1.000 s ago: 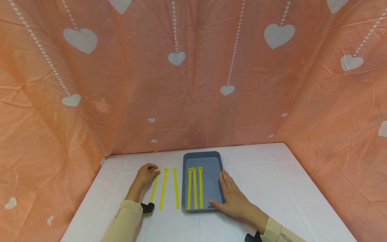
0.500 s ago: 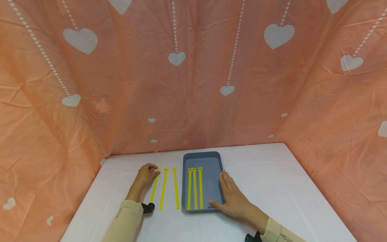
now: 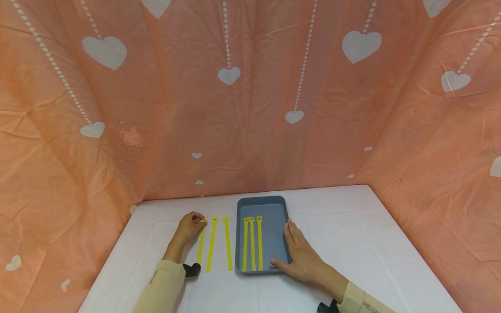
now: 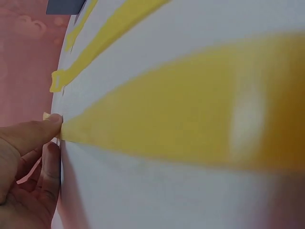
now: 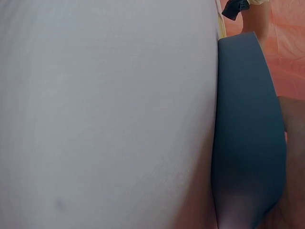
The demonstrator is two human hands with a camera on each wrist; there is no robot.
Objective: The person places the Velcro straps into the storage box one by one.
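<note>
My left hand pinches the slotted head end of a yellow hook-and-loop cable tie between thumb and index finger. In the left wrist view that tie stretches large and blurred toward the camera. Two more yellow ties, a slanted one and one nearer the tray, lie on the table to its right. Three ties lie lengthwise in the left half of the grey-blue tray. My right hand rests with straight fingers along the tray's right side, its thumb over the near right corner.
A white cloth covers the table, its surface running out right of the tray. Orange curtains with white hearts stand behind and at both sides. A black wrist mount sits at the left cuff, close to the pinched tie.
The tie in my left hand has shifted slightly, its lower end now a little further right. My right hand, the tray and the other ties stay where they were.
</note>
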